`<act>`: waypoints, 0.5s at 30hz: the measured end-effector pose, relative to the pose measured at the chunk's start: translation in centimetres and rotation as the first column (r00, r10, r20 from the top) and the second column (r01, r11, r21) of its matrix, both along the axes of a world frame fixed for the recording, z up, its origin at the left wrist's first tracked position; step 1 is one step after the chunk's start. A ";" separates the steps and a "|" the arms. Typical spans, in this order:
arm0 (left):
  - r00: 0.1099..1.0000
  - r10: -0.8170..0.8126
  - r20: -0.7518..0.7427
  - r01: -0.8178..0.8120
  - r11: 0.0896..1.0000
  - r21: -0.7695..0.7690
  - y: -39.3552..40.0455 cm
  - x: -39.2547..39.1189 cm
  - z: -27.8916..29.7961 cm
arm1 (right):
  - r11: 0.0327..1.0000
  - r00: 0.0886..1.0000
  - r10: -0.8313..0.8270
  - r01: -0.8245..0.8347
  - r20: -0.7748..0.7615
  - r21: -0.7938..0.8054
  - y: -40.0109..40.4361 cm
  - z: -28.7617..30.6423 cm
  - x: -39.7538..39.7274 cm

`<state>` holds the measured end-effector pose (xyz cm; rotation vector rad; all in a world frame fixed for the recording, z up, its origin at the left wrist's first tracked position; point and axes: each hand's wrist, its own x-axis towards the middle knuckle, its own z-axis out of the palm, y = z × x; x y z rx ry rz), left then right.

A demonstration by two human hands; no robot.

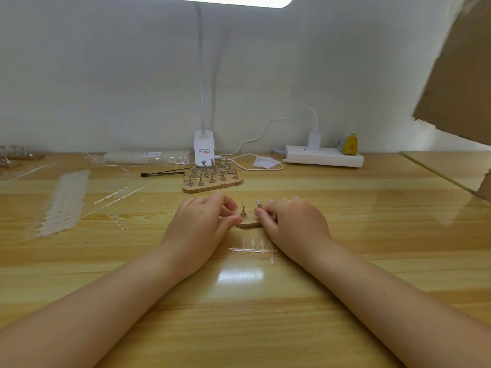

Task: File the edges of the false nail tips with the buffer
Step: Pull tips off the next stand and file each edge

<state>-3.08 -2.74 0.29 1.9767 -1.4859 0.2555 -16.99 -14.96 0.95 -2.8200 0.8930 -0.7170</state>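
A small wooden nail stand (pixel 249 224) lies on the table between my hands, with an upright metal peg (pixel 243 210) in its middle. My left hand (pixel 204 224) grips the stand's left end, thumb on its front edge and fingers curled behind. My right hand (pixel 292 224) pinches a second peg (pixel 258 204) at the stand's right end between thumb and forefinger. The rest of the stand is hidden under both hands. A clear strip of false nail tips (pixel 252 250) lies just in front, by my right wrist.
Behind stands a larger wooden stand (pixel 212 185) with several pegs, a black brush (pixel 162 173), a white lamp base (pixel 203 150) and a power strip (pixel 324 157). Rows of nail tips (pixel 63 203) and clear sprues (pixel 119 195) lie left. Cardboard (pixel 457 75) hangs at right.
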 end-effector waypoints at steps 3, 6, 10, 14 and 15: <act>1.000 -0.004 0.028 0.004 1.000 -0.007 0.0 -0.1 -0.1 | 1.000 1.000 0.003 -0.003 -0.022 -0.002 0.1 0.0 0.2; 0.999 -0.006 0.043 0.007 1.000 -0.022 0.0 -0.1 -0.1 | 1.000 1.000 0.015 -0.015 0.004 0.016 0.0 0.1 0.2; 0.997 0.031 0.075 -0.025 0.997 -0.073 0.1 -0.3 -0.1 | 0.998 0.992 0.062 -0.064 0.114 0.015 0.3 0.1 0.1; 0.998 0.040 0.056 -0.032 0.990 -0.137 0.4 -0.6 0.2 | 0.989 0.960 0.124 -0.141 0.251 0.051 0.6 0.2 -0.2; 0.999 0.034 0.037 -0.028 0.988 -0.149 0.5 -0.6 0.3 | 0.984 0.949 0.136 -0.162 0.283 0.070 0.6 0.2 -0.2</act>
